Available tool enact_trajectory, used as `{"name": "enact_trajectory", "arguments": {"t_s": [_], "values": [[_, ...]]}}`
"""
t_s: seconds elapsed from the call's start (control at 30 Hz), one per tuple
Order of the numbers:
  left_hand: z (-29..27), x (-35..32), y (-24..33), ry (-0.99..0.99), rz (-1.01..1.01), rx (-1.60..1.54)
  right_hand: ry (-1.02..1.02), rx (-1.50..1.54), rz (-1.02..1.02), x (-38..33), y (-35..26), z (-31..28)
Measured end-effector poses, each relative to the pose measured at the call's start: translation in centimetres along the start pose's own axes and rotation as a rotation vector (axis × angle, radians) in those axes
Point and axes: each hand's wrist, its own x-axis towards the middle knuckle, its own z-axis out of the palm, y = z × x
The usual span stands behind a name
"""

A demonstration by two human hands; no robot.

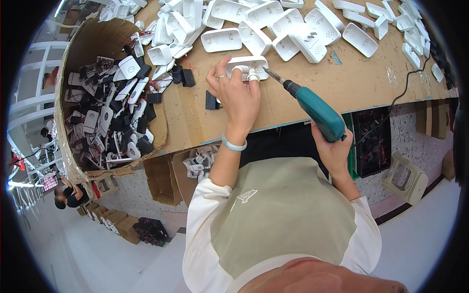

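Observation:
My left hand (pixel 236 90), with white covers on two fingertips, grips a white plastic housing (pixel 250 62) at the table's near part. The housing's open side faces me. My right hand (pixel 332 144) is wrapped round the rear of a teal electric screwdriver (pixel 320 113). Its bit reaches the right end of the housing; whether it touches a screw is too small to tell. Beside my left wrist lies a black block (pixel 211 100), and farther left are more black blocks (pixel 183 76) with red wires.
White housings (pixel 222 40) are piled along the table's far side. A large cardboard box (pixel 63 122) at left holds white and black parts. A black cable (pixel 394 101) crosses the right side. Below stand a plastic stool (pixel 404 178) and a crate (pixel 372 139). A person (pixel 73 194) is at far left.

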Motion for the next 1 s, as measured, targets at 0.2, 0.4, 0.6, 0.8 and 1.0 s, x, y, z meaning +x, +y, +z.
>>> {"name": "enact_trajectory", "arguments": {"t_s": [0.2,0.4,0.6,0.8,1.0], "values": [[0.1,0.0,-0.2,0.003,-0.017,-0.006,-0.016,-0.071,-0.089,1.3,0.7,1.5],[0.1,0.0,-0.3,-0.001,-0.024,0.024,-0.029,-0.085,-0.095,1.8,0.9,2.2],[0.1,0.0,-0.4,-0.006,-0.029,0.021,-0.037,-0.107,-0.074,1.9,0.9,2.3],[0.2,0.1,-0.4,-0.007,-0.030,0.027,-0.082,-0.143,-0.040,2.0,0.7,1.8],[0.2,0.1,-0.3,-0.012,-0.035,0.038,-0.082,-0.145,-0.057,2.1,0.4,1.8]]}}
